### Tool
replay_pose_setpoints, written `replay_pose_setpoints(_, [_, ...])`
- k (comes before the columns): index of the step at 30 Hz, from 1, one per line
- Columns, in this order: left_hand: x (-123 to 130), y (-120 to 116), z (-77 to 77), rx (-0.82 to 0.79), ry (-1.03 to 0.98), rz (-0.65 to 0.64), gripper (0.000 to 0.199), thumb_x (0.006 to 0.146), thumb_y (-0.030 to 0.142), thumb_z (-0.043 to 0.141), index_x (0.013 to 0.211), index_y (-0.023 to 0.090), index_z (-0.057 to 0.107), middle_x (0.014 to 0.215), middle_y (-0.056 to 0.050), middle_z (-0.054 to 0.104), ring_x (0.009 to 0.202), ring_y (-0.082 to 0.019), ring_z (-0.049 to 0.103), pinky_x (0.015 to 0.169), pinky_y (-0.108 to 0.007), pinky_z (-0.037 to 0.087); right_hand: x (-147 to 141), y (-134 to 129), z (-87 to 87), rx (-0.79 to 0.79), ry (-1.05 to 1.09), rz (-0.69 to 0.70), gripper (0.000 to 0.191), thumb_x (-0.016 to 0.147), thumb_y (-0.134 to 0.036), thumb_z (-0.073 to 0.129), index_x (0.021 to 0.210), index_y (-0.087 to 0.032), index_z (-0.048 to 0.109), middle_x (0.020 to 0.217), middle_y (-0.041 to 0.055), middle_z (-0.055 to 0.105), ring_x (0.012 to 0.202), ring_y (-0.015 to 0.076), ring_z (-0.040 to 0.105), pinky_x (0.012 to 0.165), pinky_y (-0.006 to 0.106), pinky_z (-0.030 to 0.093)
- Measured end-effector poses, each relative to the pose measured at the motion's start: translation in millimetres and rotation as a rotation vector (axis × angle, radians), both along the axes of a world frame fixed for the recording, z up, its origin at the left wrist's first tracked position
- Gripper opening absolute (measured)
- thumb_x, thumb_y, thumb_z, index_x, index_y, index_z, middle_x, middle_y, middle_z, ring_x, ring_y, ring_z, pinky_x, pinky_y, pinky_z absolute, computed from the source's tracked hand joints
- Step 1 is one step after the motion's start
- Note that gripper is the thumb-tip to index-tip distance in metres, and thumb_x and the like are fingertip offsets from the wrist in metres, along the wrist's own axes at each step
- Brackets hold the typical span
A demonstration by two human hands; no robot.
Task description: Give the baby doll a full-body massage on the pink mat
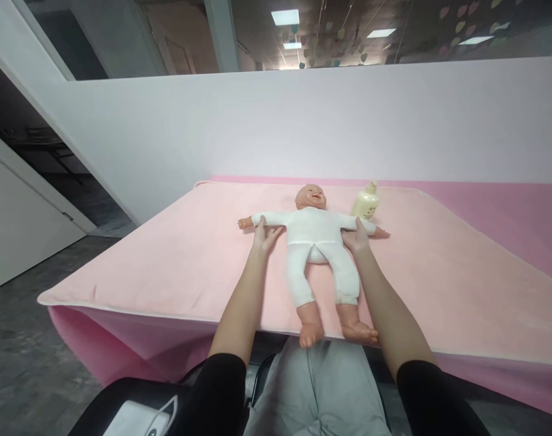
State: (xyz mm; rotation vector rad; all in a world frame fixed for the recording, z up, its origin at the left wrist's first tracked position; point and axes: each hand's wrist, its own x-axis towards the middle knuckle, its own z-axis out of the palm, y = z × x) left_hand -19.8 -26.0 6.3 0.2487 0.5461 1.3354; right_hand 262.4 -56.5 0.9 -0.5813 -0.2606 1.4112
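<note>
A baby doll (315,233) with a white cloth body lies on its back on the pink padded cover, head away from me, arms spread wide. My left hand (266,235) is at the doll's arm on the left, thumb on the sleeve and fingers reaching beneath it. On the other side, my right hand (356,236) holds the other sleeve the same way, its fingers partly hidden under the arm. The doll's bare feet reach the near edge of the cover. A pale yellow pump bottle (366,201) stands just behind the arm on the right.
The pink cover (166,260) spreads over a table against a white wall (303,127). A white device with a cable (137,419) lies on a black surface at the lower left. A white door (21,212) stands at the far left.
</note>
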Motion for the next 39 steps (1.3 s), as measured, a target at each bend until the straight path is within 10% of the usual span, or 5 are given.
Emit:
replay_pose_setpoints(7, [-20.0,7.8,-3.6,0.045,-0.07,0.035,0.042,0.091,0.045,0.046,0.121,0.016,0.052,0.117,-0.016,0.063,0.119,-0.028,0.056,0.093,-0.048,0.051,36.9,-21.1,4.1,-0.013,0.013,0.031,0.042,0.094,-0.039,0.04,0.129,-0.018,0.046,0.138,0.0128,0.049,0.13,0.0244,0.044,0.098,0.051,0.046])
replay_pose_setpoints(17, [-38.1,27.9,-4.6,0.048,0.076,0.223,0.008,0.089,0.019,0.051,0.087,0.017,0.059,0.085,-0.004,0.064,0.085,-0.012,0.063,0.096,-0.031,0.049,109.9,-60.4,3.6,-0.051,-0.222,-0.017,0.015,0.089,-0.013,0.045,0.095,-0.019,0.057,0.125,0.0074,0.059,0.122,0.0197,0.053,0.1,0.053,0.044])
replay_pose_setpoints(39, [-18.5,18.8,-2.2,0.129,0.238,0.354,0.012,0.078,0.016,0.063,0.085,0.02,0.054,0.08,0.0,0.058,0.08,-0.011,0.058,0.089,-0.029,0.048,85.9,-40.5,8.1,-0.209,-0.268,-0.281,0.019,0.093,-0.026,0.036,0.088,-0.022,0.053,0.124,0.0038,0.057,0.111,0.0134,0.059,0.101,0.042,0.047])
